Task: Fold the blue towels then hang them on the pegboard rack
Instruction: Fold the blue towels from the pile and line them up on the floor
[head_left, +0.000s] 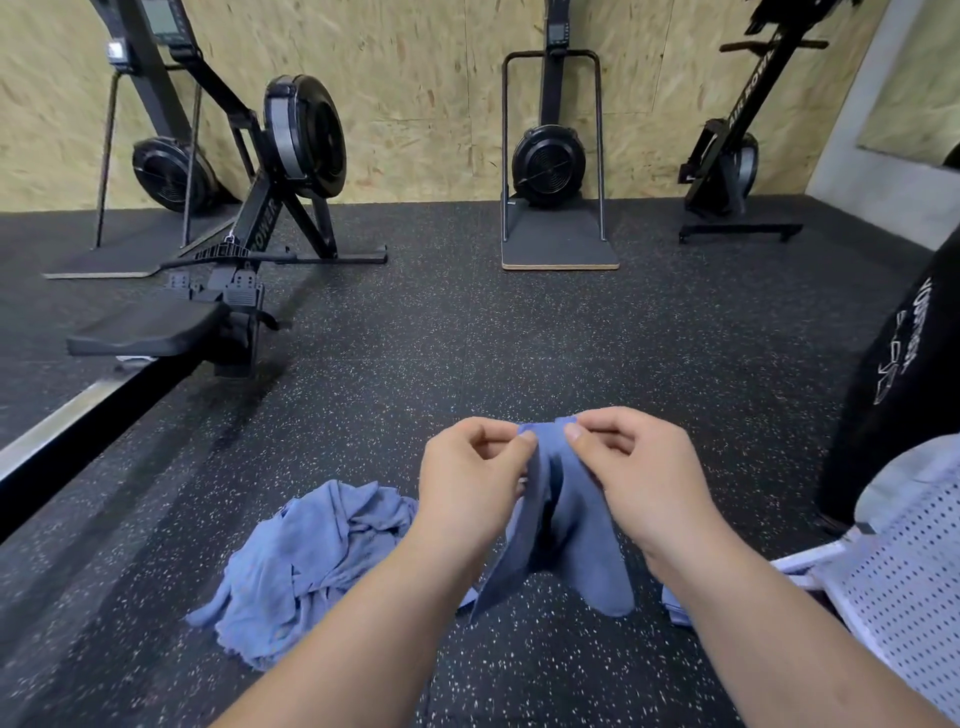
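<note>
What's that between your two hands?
A blue towel: the left hand and right hand each pinch its top edge, seen in the head view.

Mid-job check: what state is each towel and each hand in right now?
held towel, hanging bunched from both hands, not yet folded.
towel pile, crumpled on the floor, unfolded.
left hand, pinches the held towel's top edge.
right hand, pinches the same edge, close to the left hand.
</note>
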